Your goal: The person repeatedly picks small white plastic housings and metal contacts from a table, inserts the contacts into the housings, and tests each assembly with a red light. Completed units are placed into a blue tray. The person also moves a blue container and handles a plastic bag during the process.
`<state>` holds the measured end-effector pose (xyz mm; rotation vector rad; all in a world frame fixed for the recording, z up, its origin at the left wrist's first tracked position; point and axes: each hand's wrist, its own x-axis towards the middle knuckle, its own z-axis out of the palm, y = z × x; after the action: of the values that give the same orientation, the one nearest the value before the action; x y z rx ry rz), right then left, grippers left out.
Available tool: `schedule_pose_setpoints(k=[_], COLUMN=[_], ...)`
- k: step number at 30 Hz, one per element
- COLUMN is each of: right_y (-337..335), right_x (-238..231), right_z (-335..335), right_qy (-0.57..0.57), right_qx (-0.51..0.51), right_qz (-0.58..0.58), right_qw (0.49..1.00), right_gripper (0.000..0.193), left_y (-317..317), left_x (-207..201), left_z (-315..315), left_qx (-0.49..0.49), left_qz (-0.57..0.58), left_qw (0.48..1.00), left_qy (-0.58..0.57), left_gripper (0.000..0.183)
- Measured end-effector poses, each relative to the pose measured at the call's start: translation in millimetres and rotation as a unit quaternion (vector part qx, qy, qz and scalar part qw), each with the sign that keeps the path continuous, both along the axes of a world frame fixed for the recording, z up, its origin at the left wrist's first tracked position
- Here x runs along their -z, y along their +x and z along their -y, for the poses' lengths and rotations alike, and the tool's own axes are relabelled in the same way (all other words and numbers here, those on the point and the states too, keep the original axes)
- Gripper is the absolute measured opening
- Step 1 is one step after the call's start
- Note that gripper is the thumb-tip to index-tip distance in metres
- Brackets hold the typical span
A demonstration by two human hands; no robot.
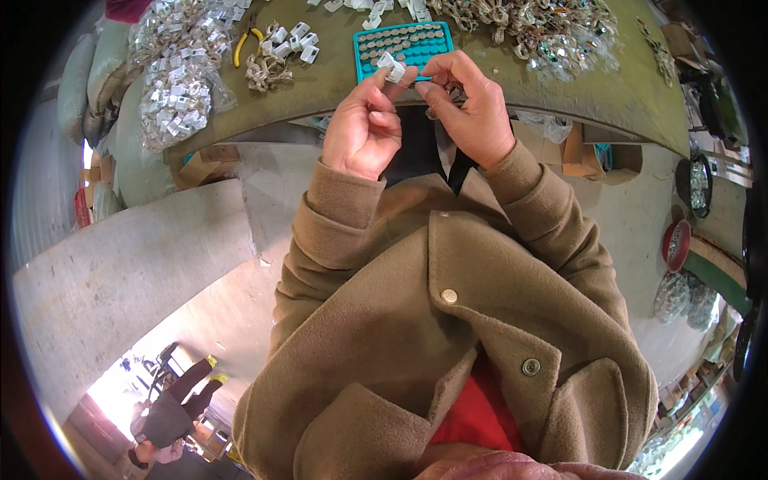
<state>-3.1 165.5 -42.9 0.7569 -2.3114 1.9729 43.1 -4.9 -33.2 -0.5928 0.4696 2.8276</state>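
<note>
Between the thumb and fingers of my left hand [364, 132] is a small white plastic housing [390, 67]. Close on its right, my right hand [474, 108] pinches at fingertip level; a thin strand seems to run there, but I cannot make out what it holds. Both hands are over the table's near edge, in front of a turquoise tray [359, 56]. Rows of small round metal discs [400, 36] sit in the tray's wells, and several wells at its near right hold none. My fingers cover part of the tray's near side.
Yellow-handled pliers [238, 50] lie on the green table [320, 88] beside loose white housings [300, 40] and a wire bundle [268, 74]. A bag of white parts [180, 88] overhangs the left edge. Wired parts [536, 36] pile up at right. Another person [168, 416] is at lower left.
</note>
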Motion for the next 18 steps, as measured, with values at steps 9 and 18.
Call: schedule_pose_setpoints(k=[9, 18], right_y=[-18.4, -54.9], right_x=[7.3, 21.4], right_z=[-9.5, 31.1], right_qy=[0.096, 0.158], right_qx=[0.032, 0.03], right_qz=[-0.109, -0.2], right_qw=[0.989, 0.966], right_gripper=[0.012, 0.007], left_y=[8.7, 16.1], left_x=[7.8, 15.2], left_z=[10.1, 15.3], left_qx=[-0.005, 0.011], left_qz=[-0.002, -0.036], left_qw=[0.969, 0.935], left_qy=[-0.249, -0.352], left_gripper=[0.031, 0.02])
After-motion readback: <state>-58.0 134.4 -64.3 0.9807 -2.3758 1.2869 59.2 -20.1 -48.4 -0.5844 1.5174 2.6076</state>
